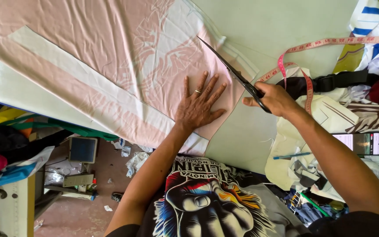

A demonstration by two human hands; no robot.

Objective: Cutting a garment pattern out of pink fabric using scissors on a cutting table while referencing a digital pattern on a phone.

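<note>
A pale pink patterned fabric [110, 48] lies spread over a light green table [268, 26]. My left hand [198, 105] presses flat on the fabric near its right edge, fingers spread, a ring on one finger. My right hand [273, 98] grips black scissors [229, 68] whose long blades point up-left along the fabric's right edge. A white paper strip [88, 83] lies diagonally across the cloth.
A pink measuring tape [325, 43] curls at the right beside a black strap buckle [330, 81]. A lit phone [365, 143], a blue pen [292, 155] and piled cloth scraps crowd the right side. Coloured fabrics and a sewing machine edge [5, 206] sit at lower left.
</note>
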